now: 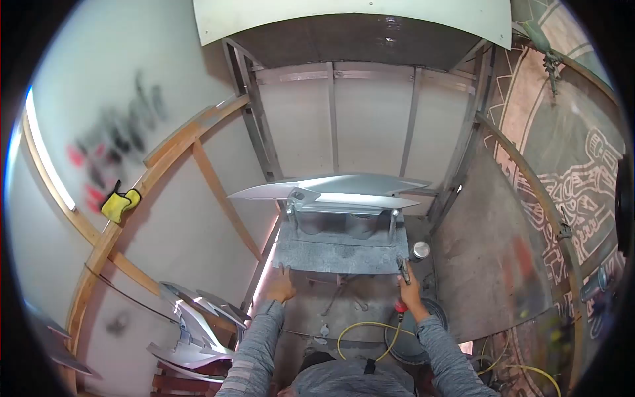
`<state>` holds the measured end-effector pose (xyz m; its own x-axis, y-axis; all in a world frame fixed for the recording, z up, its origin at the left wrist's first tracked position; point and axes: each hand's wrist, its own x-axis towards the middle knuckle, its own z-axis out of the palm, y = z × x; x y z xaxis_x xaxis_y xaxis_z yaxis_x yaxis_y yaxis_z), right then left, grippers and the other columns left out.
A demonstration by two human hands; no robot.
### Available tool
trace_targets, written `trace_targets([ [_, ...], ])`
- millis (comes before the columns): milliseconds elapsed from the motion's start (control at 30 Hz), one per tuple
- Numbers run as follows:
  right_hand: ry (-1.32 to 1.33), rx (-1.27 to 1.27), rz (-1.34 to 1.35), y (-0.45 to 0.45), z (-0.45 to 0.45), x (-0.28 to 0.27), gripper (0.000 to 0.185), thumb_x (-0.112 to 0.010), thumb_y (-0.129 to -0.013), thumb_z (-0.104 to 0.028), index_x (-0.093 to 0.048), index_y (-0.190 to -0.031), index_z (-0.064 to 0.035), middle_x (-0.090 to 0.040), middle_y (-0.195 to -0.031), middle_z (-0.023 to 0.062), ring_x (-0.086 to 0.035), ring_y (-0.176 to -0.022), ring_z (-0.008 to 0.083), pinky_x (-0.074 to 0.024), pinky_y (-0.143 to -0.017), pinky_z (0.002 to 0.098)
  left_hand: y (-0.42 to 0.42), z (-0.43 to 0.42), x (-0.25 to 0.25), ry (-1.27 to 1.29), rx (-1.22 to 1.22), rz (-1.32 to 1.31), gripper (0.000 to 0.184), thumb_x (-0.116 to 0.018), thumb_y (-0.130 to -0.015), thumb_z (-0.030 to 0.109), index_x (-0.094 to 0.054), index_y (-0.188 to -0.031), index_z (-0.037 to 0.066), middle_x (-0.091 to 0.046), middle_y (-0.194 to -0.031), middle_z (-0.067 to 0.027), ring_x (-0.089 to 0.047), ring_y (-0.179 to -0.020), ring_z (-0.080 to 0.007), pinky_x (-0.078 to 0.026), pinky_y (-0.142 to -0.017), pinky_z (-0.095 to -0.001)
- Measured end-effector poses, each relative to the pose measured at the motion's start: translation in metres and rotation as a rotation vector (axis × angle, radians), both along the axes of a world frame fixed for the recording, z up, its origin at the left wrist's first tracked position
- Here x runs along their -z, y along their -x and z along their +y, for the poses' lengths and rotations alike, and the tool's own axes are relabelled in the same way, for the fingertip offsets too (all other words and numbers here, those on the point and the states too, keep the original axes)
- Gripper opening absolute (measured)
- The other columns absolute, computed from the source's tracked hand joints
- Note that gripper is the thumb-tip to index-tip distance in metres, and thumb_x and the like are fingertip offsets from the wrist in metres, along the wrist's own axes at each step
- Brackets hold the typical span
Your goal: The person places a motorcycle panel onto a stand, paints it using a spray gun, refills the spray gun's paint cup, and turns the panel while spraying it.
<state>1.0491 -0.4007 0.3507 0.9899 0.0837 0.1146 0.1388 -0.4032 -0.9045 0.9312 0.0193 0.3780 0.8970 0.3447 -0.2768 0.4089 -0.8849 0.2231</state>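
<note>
A silver motorcycle-style body panel (350,188) is held raised on a stand, above a grey, paint-dusted board (337,257). My left hand (282,286) is at the board's front left corner, with at least one finger stretched toward the edge; whether it touches is hard to tell. In my right hand (411,290), closed at the front right corner, is an air blow gun (403,268). From its red coupling (400,306) runs a yellow air hose (360,324). A round metal can (420,250) stands just right of the board.
More silver panels (198,331) rest at lower left. A yellow-and-black cloth (121,205) hangs on the wooden rail (178,149). A dark bucket (433,317) stands beneath my right forearm. A spray gun (550,63) hangs at upper right. Booth walls enclose both sides.
</note>
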Motion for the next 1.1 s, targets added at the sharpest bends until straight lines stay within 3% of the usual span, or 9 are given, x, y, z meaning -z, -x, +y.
trace_targets([
  [100, -0.026, -0.024, -0.010, -0.014, -0.006, 0.005, 0.063, -0.061, -0.090, -0.022, -0.034, -0.147, -0.0260, -0.063, -0.074, 0.0103, -0.062, -0.065, 0.0209, -0.0486, -0.066, 0.0359, 0.005, -0.010, 0.002, -0.011, 0.003, -0.030, 0.092, -0.070, -0.072, 0.031, -0.023, -0.148, 0.009, -0.012, -0.156, -0.0195, -0.031, -0.137, -0.0393, -0.031, -0.110, -0.0471],
  [200, -0.006, -0.040, -0.040, -0.024, -0.012, 0.001, 0.061, -0.061, -0.090, -0.022, -0.036, -0.146, -0.0250, -0.063, -0.073, 0.0102, -0.062, -0.064, 0.0202, -0.0488, -0.065, 0.0358, 0.012, -0.022, -0.010, -0.098, 0.094, -0.037, 0.088, -0.074, -0.071, 0.028, -0.032, -0.142, -0.001, -0.020, -0.151, -0.0255, -0.035, -0.135, -0.0361, -0.025, -0.113, -0.0414],
  [233, -0.026, -0.039, -0.027, -0.028, -0.012, -0.003, 0.059, -0.059, -0.090, -0.015, -0.038, -0.145, -0.0197, -0.064, -0.088, 0.0090, -0.060, -0.066, 0.0161, -0.0499, -0.063, 0.0322, 0.014, -0.028, -0.017, -0.093, 0.081, -0.030, 0.088, -0.074, -0.071, 0.028, -0.032, -0.142, -0.001, -0.020, -0.151, -0.0255, -0.035, -0.135, -0.0361, -0.025, -0.113, -0.0414],
  [267, -0.045, -0.037, -0.014, -0.032, -0.012, -0.005, 0.058, -0.058, -0.089, -0.009, -0.039, -0.144, -0.0145, -0.064, -0.104, 0.0079, -0.057, -0.067, 0.0120, -0.0510, -0.061, 0.0286, 0.017, -0.033, -0.025, -0.073, 0.069, -0.027, 0.088, -0.074, -0.071, 0.028, -0.031, -0.143, 0.000, -0.019, -0.152, -0.0248, -0.036, -0.134, -0.0368, -0.029, -0.112, -0.0426],
  [333, -0.048, -0.043, 0.064, -0.037, -0.011, -0.013, 0.059, -0.058, -0.089, -0.009, -0.039, -0.144, -0.0166, -0.064, -0.105, 0.0080, -0.057, -0.064, 0.0120, -0.0510, -0.060, 0.0289, 0.022, -0.042, -0.017, -0.049, 0.045, -0.019, 0.088, -0.074, -0.071, 0.028, -0.031, -0.143, 0.002, -0.018, -0.153, -0.0241, -0.038, -0.132, -0.0376, -0.032, -0.110, -0.0438],
  [400, -0.117, -0.020, 0.023, -0.049, -0.014, -0.006, 0.060, -0.059, -0.089, -0.010, -0.038, -0.145, -0.0199, -0.064, -0.105, 0.0076, -0.058, -0.063, 0.0116, -0.0509, -0.060, 0.0296, 0.023, -0.045, 0.002, 0.072, -0.035, -0.091, 0.088, -0.069, -0.071, 0.020, -0.025, -0.147, 0.008, -0.010, -0.156, -0.0202, -0.053, -0.116, -0.0427, -0.048, -0.094, -0.0468],
  [500, -0.094, -0.041, 0.053, -0.067, -0.021, 0.004, 0.061, -0.059, -0.090, -0.011, -0.038, -0.145, -0.0227, -0.064, -0.108, 0.0071, -0.058, -0.063, 0.0117, -0.0505, -0.059, 0.0289, 0.028, -0.058, -0.010, 0.078, -0.032, -0.042, 0.089, -0.069, -0.071, 0.020, -0.025, -0.147, 0.008, -0.009, -0.156, -0.0209, -0.055, -0.113, -0.0436, -0.048, -0.094, -0.0468],
  [567, -0.072, -0.029, -0.053, -0.077, -0.021, 0.008, 0.058, -0.060, -0.090, -0.010, -0.040, -0.144, -0.0176, -0.066, -0.102, 0.0089, -0.060, -0.076, 0.0133, -0.0515, -0.064, 0.0301, 0.031, -0.066, -0.016, 0.076, -0.037, -0.040, 0.089, -0.069, -0.071, 0.020, -0.024, -0.147, 0.008, -0.009, -0.155, -0.0213, -0.055, -0.113, -0.0438, -0.048, -0.094, -0.0464],
  [1100, -0.195, -0.067, 0.057, -0.075, -0.024, 0.013, 0.058, -0.061, -0.089, -0.008, -0.042, -0.143, -0.0186, -0.063, -0.110, 0.0076, -0.059, -0.075, 0.0123, -0.0537, -0.061, 0.0286, 0.023, -0.066, -0.026, 0.045, -0.061, 0.060, 0.095, -0.072, -0.072, 0.025, -0.020, -0.149, 0.009, -0.012, -0.154, -0.0223, -0.043, -0.128, -0.0417, -0.044, -0.100, -0.0473],
])
